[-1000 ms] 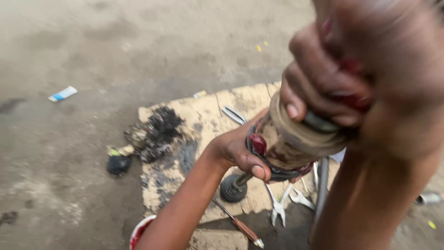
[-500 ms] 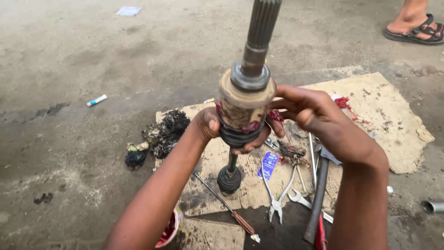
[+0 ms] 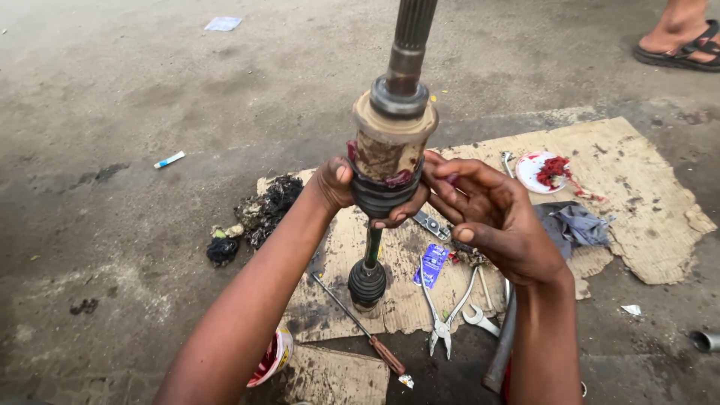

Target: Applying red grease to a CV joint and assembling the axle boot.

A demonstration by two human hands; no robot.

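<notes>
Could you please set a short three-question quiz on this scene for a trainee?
1. True or false: the axle shaft stands upright, its lower end on the cardboard.
2. Which tool lies just right of the shaft's lower boot? A) pliers B) saw C) drill
3. Fill in: the left hand holds the upper rubber ____.

Key
1. True.
2. A; the screwdriver lies on the other side.
3. Boot; the right hand touches it with open fingers, so its grip is loose.

Concrete ground (image 3: 150,112) carries torn cardboard (image 3: 637,195), black grease lump (image 3: 262,210), paper scraps (image 3: 223,24)
</notes>
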